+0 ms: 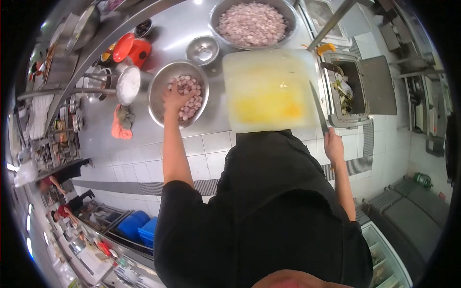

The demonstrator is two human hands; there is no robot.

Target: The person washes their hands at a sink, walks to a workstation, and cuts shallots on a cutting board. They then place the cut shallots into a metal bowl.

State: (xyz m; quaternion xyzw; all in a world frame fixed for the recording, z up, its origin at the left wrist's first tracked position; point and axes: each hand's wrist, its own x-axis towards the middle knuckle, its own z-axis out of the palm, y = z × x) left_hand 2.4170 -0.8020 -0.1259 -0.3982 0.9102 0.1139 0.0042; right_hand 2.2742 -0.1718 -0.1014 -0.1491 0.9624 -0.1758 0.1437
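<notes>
My left hand reaches into a steel mixing bowl, its fingers spread on small, round, pinkish pieces that look like peeled shallots. Its fingertips lie among them, and no piece shows lifted. My right hand is wrapped round the handle of a long knife. The blade points away from me along the right edge of a cutting board. Yellow and orange stains mark the board, with a few tiny scraps on it.
A large basin of pinkish pieces stands at the back, beside a small steel bowl. To the left are a white-filled pot, red containers and an orange cloth. An open bin stands right. Co-workers appear far left.
</notes>
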